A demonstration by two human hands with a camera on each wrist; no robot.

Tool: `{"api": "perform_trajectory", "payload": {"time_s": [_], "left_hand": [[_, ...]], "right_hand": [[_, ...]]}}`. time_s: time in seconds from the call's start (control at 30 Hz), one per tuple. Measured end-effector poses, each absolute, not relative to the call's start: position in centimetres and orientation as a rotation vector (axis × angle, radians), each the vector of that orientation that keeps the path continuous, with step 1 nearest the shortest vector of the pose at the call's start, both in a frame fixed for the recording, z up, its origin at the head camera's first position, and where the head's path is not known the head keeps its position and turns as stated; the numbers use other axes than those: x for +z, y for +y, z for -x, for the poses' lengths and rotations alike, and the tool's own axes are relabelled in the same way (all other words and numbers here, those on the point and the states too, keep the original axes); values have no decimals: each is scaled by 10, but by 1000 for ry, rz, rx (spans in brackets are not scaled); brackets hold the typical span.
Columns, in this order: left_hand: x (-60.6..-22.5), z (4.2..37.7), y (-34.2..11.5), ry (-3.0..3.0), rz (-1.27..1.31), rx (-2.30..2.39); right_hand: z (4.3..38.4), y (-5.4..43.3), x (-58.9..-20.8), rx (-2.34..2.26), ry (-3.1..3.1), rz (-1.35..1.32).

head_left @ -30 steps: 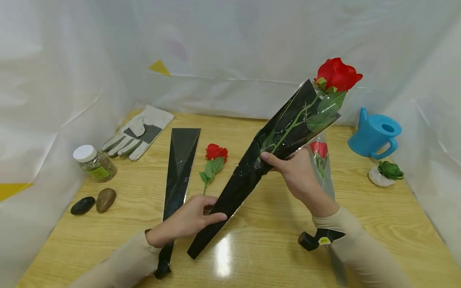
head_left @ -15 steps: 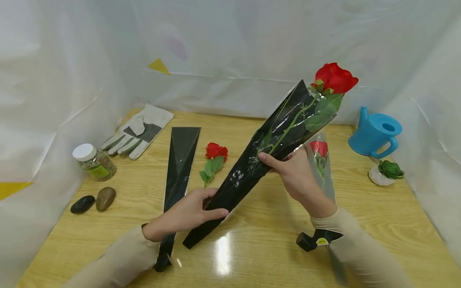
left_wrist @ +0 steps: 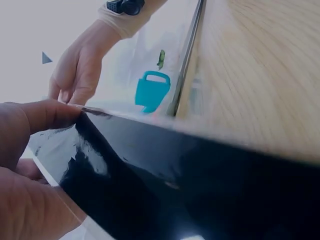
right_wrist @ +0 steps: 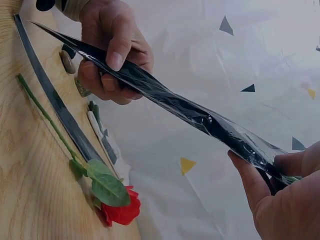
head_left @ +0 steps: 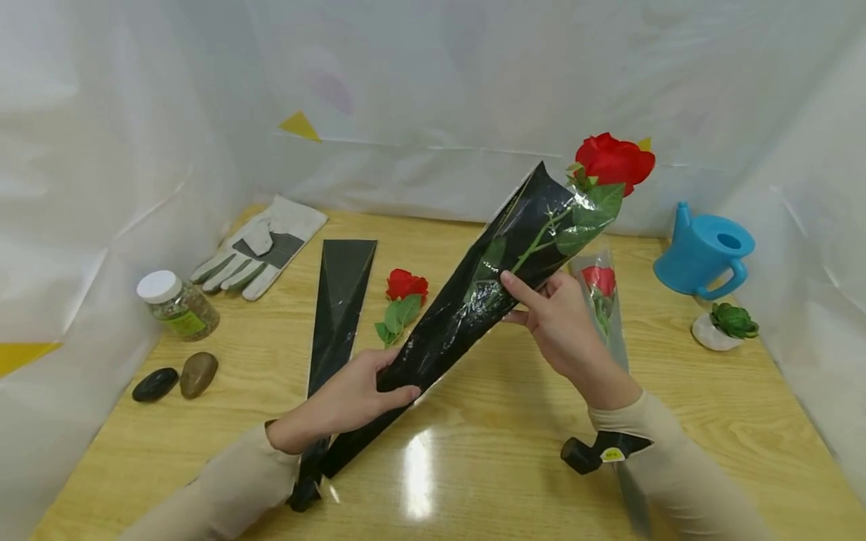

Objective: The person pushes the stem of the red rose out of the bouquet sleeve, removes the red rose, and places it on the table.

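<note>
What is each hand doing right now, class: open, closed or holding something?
Left hand: holding the lower part of the black flower sleeve.
Right hand: holding the same sleeve higher up, nearer the bloom of its red rose.

No lettering can be read (the jar label (head_left: 186, 324) and yellow wrist tag (head_left: 613, 454) are too small).

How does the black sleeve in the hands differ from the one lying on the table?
The held sleeve has a rose partly inside; the resting sleeve shows none. The held sleeve slants upward, while the resting sleeve lies flat. Both are black, long and tapering.
</note>
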State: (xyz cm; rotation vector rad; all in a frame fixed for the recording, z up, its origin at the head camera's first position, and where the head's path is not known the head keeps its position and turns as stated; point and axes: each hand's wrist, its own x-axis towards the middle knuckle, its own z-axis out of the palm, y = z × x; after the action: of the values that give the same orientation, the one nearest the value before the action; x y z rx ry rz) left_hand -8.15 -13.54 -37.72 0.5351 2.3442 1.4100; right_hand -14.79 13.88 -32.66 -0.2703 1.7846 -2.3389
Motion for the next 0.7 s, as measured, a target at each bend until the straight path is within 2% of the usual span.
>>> {"api": "perform_trajectory", "payload": {"time_s": [0.33,0.7], "left_hand": [[-381,83,-141,2328,-717,1400],[-378,77,-141,2191,-676,1564]], "right_hand": [[148,137,-329,-2529,1784,268],[146,135,-335,-2466,1906,284]]}}
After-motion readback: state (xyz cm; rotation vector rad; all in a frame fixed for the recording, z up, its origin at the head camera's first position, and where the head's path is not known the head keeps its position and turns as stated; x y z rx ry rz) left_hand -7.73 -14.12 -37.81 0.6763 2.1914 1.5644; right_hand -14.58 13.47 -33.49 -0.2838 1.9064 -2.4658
